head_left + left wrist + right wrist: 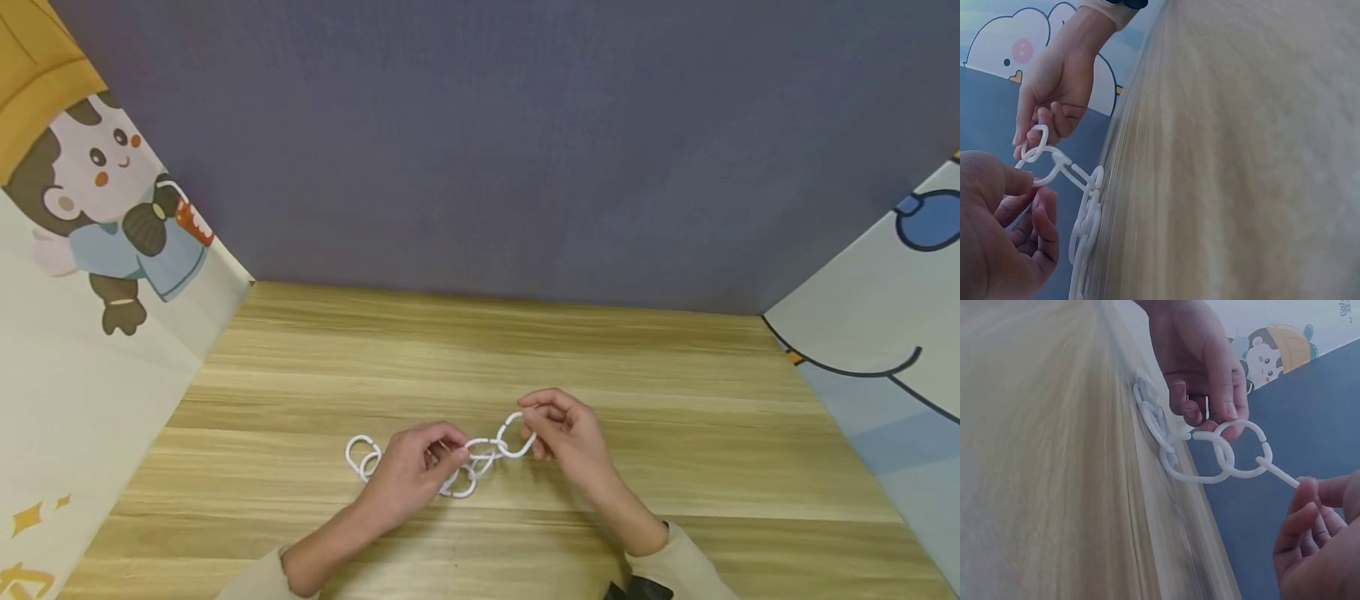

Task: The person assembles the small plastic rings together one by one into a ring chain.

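A chain of white plastic links lies partly on the wooden table and partly lifted between the hands. In the head view my left hand [416,467] pinches one raised link [480,443] between thumb and fingertips. My right hand [566,433] pinches the end link [516,435], which loops through the left hand's link. The right wrist view shows a small gap in the ring [1242,450] held by the left hand. Farther links [1088,219] hang down to the tabletop in the left wrist view. Part of the chain is hidden behind the left hand.
The wooden table [450,350] has a dark blue-grey panel [487,150] at its back. Side panels printed with cartoons stand at the left [172,333] and right [840,333]. Loose chain links [363,454] lie left of the left hand.
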The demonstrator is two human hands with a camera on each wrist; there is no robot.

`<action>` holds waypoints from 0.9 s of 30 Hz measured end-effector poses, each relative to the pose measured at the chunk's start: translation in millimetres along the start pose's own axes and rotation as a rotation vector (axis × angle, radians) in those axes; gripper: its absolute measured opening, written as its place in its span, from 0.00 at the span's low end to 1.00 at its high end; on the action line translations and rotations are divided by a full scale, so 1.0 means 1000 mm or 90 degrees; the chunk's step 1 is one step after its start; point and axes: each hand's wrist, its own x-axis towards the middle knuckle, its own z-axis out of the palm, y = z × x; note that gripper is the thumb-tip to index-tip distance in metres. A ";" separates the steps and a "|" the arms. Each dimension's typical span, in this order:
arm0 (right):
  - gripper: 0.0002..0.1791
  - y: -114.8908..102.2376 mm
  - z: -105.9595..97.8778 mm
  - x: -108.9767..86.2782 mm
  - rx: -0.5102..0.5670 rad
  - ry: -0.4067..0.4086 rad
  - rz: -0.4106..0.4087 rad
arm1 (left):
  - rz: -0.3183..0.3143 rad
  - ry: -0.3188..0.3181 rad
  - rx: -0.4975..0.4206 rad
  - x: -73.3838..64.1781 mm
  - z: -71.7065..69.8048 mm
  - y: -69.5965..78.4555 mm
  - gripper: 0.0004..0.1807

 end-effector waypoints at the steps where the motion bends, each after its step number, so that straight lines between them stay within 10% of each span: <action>1: 0.13 0.000 -0.001 0.000 0.000 -0.002 -0.001 | 0.001 -0.003 0.001 0.000 0.000 0.000 0.03; 11: 0.16 0.005 -0.013 -0.004 0.020 0.004 -0.010 | -0.029 0.004 0.017 -0.006 -0.021 -0.007 0.06; 27: 0.12 0.009 -0.050 -0.012 -0.026 0.040 -0.037 | -0.106 0.029 0.179 -0.012 -0.096 -0.020 0.09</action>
